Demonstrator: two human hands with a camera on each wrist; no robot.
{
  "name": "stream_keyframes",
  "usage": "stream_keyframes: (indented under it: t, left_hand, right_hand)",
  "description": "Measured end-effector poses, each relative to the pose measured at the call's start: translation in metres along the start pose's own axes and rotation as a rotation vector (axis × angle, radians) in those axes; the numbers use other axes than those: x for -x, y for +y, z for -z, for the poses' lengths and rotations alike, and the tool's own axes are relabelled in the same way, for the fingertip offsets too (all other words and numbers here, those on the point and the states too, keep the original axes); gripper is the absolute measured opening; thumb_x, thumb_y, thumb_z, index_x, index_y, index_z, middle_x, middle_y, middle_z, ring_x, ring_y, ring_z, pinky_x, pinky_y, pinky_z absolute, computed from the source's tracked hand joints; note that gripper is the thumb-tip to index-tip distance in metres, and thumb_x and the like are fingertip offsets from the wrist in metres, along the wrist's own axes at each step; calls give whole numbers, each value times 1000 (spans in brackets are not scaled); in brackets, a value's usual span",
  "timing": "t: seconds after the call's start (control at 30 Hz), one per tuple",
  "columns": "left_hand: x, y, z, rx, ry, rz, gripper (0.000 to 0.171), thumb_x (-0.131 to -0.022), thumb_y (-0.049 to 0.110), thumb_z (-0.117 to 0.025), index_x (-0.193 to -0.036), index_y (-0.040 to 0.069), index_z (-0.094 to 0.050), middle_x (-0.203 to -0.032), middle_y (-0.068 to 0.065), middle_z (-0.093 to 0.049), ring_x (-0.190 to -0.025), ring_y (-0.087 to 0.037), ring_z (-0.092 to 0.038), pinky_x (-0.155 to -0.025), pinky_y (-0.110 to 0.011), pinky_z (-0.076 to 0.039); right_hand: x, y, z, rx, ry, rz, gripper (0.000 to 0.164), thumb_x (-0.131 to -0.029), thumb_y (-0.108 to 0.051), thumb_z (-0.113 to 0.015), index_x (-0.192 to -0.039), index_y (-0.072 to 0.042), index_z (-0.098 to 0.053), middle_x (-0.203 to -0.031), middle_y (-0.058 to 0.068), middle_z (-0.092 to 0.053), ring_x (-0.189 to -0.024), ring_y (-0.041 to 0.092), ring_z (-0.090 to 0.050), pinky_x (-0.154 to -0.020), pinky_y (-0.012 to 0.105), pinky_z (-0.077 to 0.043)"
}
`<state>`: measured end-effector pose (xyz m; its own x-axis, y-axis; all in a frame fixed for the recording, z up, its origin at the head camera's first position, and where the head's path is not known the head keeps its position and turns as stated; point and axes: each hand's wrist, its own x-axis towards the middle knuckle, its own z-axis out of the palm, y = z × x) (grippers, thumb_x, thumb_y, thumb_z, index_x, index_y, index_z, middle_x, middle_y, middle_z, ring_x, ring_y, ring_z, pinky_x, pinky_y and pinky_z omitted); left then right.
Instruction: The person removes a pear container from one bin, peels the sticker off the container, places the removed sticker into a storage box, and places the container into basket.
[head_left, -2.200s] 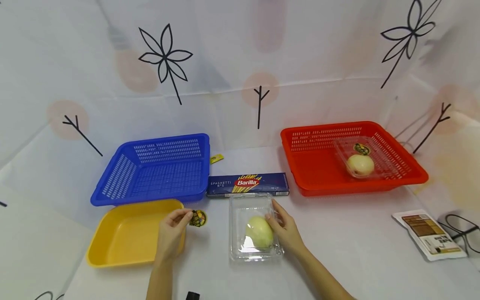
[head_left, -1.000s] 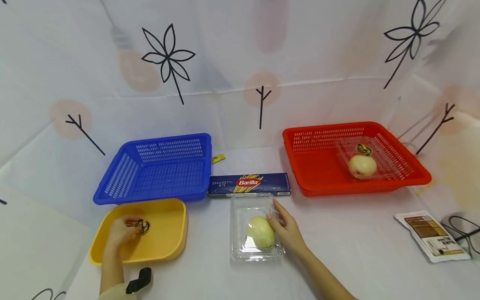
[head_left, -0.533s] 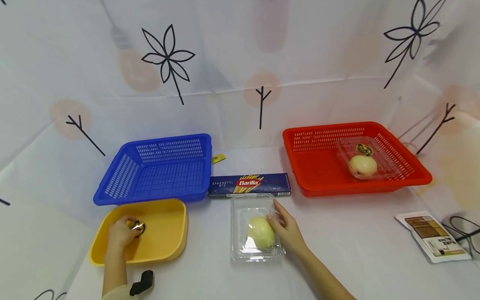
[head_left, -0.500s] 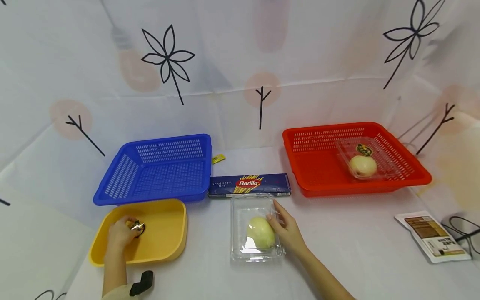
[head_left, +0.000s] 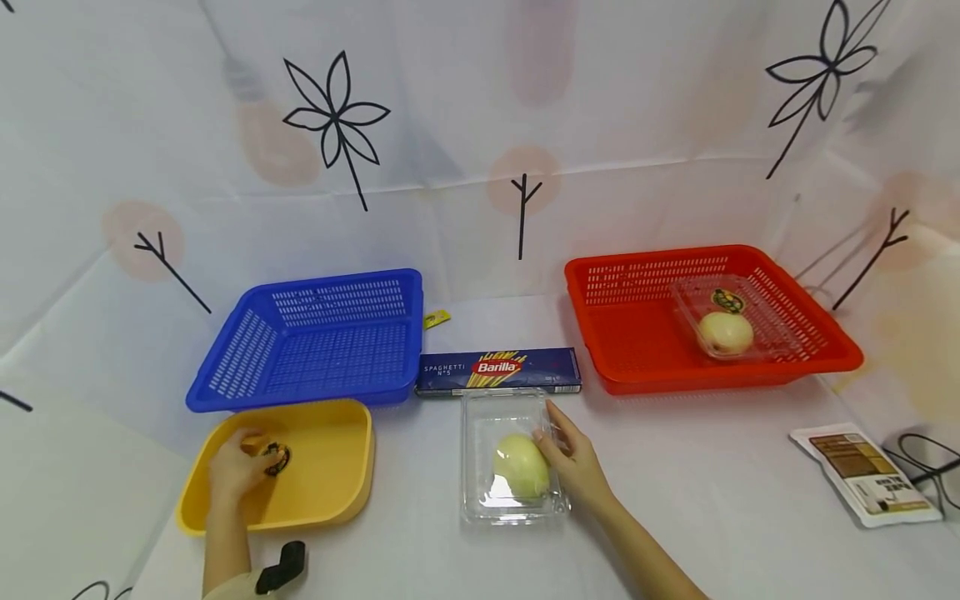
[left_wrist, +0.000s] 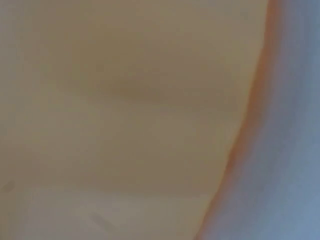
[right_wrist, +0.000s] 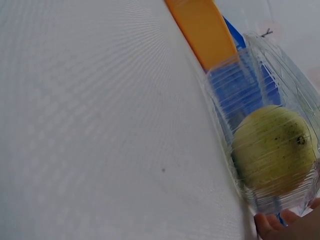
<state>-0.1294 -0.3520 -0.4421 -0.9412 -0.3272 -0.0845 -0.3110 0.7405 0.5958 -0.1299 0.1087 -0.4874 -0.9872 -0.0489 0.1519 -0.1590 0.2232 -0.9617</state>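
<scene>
My left hand (head_left: 234, 469) is inside the yellow basin (head_left: 337, 458), thumb and fingers spread apart. A round black-and-yellow sticker (head_left: 277, 459) is at its fingertips, overlapping the thumb tip. The left wrist view holds only a blur of the basin wall (left_wrist: 125, 140). My right hand (head_left: 573, 461) grips the right side of a clear plastic clamshell box (head_left: 483, 417), thumb on top. Inside lies a round yellow-green fruit (head_left: 521, 467), its speckled stem end showing in the right wrist view. The fingers under the box are mostly hidden.
A blue basket (head_left: 337, 350) stands behind the basin. Behind the clamshell lies a spaghetti box (head_left: 540, 367), with a small yellow packet (head_left: 437, 318) beyond. The red basket (head_left: 622, 342) holds another stickered clamshell (head_left: 765, 333) with fruit. A pouch (head_left: 862, 475) lies far right.
My left hand carried the sticker from beside the clamshell leftward into the yellow basin; its fingers have since parted and drawn slightly left. My right hand and the clamshell stay in place.
</scene>
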Motion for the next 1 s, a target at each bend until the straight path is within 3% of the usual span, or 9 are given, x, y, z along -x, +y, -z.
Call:
stream_keyframes:
  t: [0.1,0.2,0.3,0.37,0.5,0.63,0.8,1.0]
  left_hand:
    - [2,1,-1,84,62,-9,48,-81,11,-71,-119,-10,-50,-113,-37,-53,-102,-46,-53,-70,-35,-52]
    - [2,0,-2,162,137,-37,44,-79,8,-73,-115,-10,-55,-108,-34,-59,-84,-23,-63,-59,-17,-47]
    - [1,0,-3,245,198,-70,41,-79,6,-73,-113,-10,-58,-100,-24,-65,-71,3,-55,-58,-9,-43]
    - [1,2,-3,321,212,-80,40,-81,7,-73,-114,-9,-58,-93,-6,-66,-70,12,-49,-61,-7,-43]
    - [3,8,-4,584,212,-102,26,-81,2,-71,-106,2,-63,-83,17,-62,-74,7,-56,-65,-8,-47]
    - [12,22,-7,860,186,-139,26,-80,-8,-69,-94,14,-67,-82,8,-66,-73,-2,-62,-66,-12,-50]
    - [33,51,-21,951,126,-219,21,-80,-11,-66,-94,6,-66,-82,2,-65,-72,-7,-64,-65,-17,-52]
    - [55,76,-54,1096,-26,-397,21,-82,-18,-58,-103,-13,-56,-88,-6,-64,-77,-14,-66,-70,-23,-54]
  right_hand:
    - [0,0,0,-1,3,9,54,-92,-11,-57,-141,3,-38,-140,26,-41,-115,42,-51,-95,54,-42]
    - [0,1,0,0,4,17,54,-92,-11,-57,-140,3,-38,-140,26,-41,-114,42,-52,-95,54,-42]
    - [0,2,0,2,5,17,54,-92,-10,-57,-140,4,-38,-140,27,-41,-114,43,-52,-95,55,-42]
    - [0,2,0,1,6,14,54,-92,-10,-57,-140,4,-38,-140,27,-41,-115,43,-51,-95,55,-42]
    - [-1,2,0,-2,6,10,55,-91,-10,-58,-140,3,-38,-140,27,-40,-116,44,-50,-95,55,-41]
    - [-1,1,0,0,3,11,55,-91,-11,-58,-140,4,-38,-140,26,-41,-116,44,-50,-95,55,-41]
    - [-1,1,0,-2,4,4,55,-92,-11,-58,-141,3,-38,-141,26,-40,-117,44,-49,-96,55,-41]
    - [0,0,0,-10,4,2,54,-92,-11,-58,-141,3,-38,-141,26,-40,-118,44,-49,-96,54,-41]
